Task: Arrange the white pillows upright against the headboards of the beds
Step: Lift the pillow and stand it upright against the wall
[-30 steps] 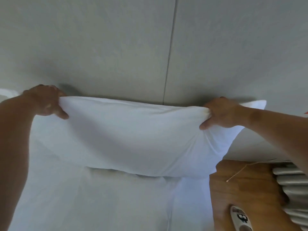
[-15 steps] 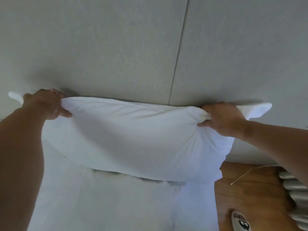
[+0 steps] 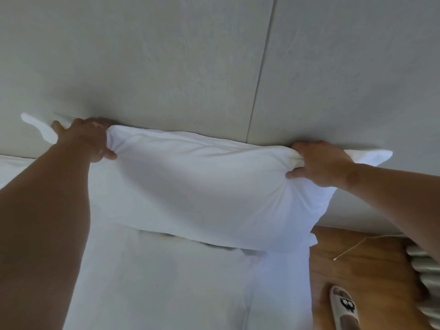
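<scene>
Head view showed my left hand (image 3: 85, 139) and right hand (image 3: 320, 164) each pinching the pillow's (image 3: 202, 186) top edge, which stood between them against the headboard (image 3: 166, 67). Advised: level both corners, press the top back, release together.

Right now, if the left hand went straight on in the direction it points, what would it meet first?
The left hand grips the top edge of the white pillow and points at the grey headboard. It would probably meet that panel almost at once; how much gap remains is unclear.
</scene>
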A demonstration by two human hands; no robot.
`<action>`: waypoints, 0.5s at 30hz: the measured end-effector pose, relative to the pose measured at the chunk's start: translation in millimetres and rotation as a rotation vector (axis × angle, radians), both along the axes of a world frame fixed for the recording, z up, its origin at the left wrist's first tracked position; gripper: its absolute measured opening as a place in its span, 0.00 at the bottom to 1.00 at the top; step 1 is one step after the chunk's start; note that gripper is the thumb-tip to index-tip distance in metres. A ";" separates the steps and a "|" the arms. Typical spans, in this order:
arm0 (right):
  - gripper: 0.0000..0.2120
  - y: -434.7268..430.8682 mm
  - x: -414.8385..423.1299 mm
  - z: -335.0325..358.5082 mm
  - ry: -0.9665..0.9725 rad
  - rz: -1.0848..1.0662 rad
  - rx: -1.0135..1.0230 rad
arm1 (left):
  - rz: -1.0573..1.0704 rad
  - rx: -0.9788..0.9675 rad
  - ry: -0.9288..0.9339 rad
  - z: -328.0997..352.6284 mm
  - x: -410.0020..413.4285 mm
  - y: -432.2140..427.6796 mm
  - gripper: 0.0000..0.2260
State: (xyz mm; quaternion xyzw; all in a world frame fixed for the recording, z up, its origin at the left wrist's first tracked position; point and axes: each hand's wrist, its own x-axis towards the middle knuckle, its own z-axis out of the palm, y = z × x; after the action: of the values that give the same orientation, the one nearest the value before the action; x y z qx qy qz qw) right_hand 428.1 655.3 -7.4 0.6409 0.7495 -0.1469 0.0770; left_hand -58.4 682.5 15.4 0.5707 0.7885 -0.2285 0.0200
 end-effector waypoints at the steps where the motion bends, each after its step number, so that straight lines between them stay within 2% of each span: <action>1: 0.25 -0.1 1.0 1.8 0.000 0.005 -0.009 | -0.010 0.024 -0.003 2.3 -0.5 -1.8 0.40; 5: 0.31 -6.0 8.5 10.5 0.003 0.063 -0.002 | -0.056 0.100 -0.027 5.5 -1.6 -23.3 0.38; 9: 0.36 -21.2 17.2 21.2 0.042 0.224 0.129 | -0.068 0.219 -0.088 3.1 4.7 -67.7 0.37; 12: 0.35 -45.3 17.7 25.3 0.145 0.335 0.286 | 0.035 0.353 -0.295 -4.0 32.0 -120.9 0.37; 15: 0.30 -80.9 11.5 19.0 0.279 0.473 0.339 | 0.261 0.521 -0.543 -20.2 76.9 -192.7 0.34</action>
State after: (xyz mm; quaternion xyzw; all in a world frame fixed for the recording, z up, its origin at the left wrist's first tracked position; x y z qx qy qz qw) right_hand 439.6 574.4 11.6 0.4263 0.8947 -0.0847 -0.1024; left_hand 18.5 489.9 -4.8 0.4915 0.8519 0.1426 0.1111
